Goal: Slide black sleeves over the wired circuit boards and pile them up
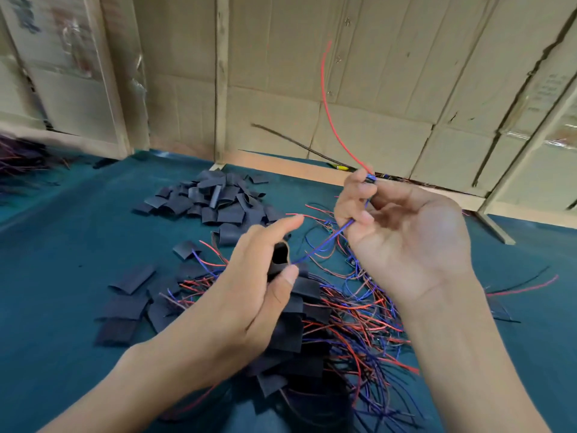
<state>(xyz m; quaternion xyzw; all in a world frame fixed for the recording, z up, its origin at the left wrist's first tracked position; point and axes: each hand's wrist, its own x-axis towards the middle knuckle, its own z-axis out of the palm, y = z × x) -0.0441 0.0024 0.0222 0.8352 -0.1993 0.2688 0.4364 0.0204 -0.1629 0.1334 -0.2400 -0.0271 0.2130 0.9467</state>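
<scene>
The left hand [249,276] comes in from seven o'clock, palm turned inward, its thumb and forefinger pinching one short black flattened rubber sleeve [278,257] so that the open mouth faces two o'clock. The right hand [402,226] rises from five o'clock with the palm up and the fingers [359,189] curled round one wired circuit board [371,179], a small blue piece only partly seen at the fingertips. From it a thin blue wire [324,243] runs down toward eight o'clock, its tip at the sleeve's mouth, and a long red wire [331,114] arcs up toward twelve o'clock.

On the dark teal cloth-covered table [62,245] lie three gatherings: a heap of loose black sleeves [212,198] at eleven o'clock of the hands, too many to count; a tangle of red and blue wires with bare boards [359,307] under the right wrist; and a stack of sleeved boards [296,345] below the left hand. About six flat sleeves [125,304] lie scattered at nine o'clock.

The brown cardboard wall [374,73] closes the table's far edge at twelve o'clock; bare cloth stretches toward nine o'clock and three o'clock.
</scene>
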